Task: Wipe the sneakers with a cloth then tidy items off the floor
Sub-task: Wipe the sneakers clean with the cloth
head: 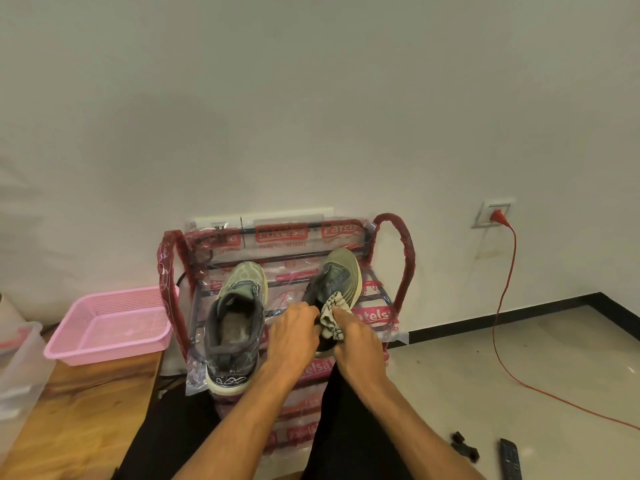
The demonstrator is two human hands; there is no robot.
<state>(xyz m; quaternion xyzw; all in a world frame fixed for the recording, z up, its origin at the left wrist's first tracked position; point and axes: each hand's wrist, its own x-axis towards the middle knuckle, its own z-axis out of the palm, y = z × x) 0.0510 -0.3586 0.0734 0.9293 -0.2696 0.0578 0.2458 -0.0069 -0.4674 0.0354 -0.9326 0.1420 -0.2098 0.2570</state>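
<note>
Two sneakers lie on the wrapped rack [405,258] at frame centre, long axes toward the wall, toes up-frame. The left sneaker [235,317] lies free, heel at the rack's front edge. The left hand [294,337] grips the right sneaker [337,275] at its collar. The right hand [356,344] pinches a cloth [332,315] against its side. Open floor [485,358] lies at lower right, with a remote [509,459].

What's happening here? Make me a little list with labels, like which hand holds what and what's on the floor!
left hand: grips the grey-green mesh sneaker on the right
right hand: holds a crumpled white patterned cloth against that sneaker
other sneaker: rests on the red plastic-wrapped rack
floor: black remote control, small black pieces
wooden table: pink plastic mesh basket
</note>
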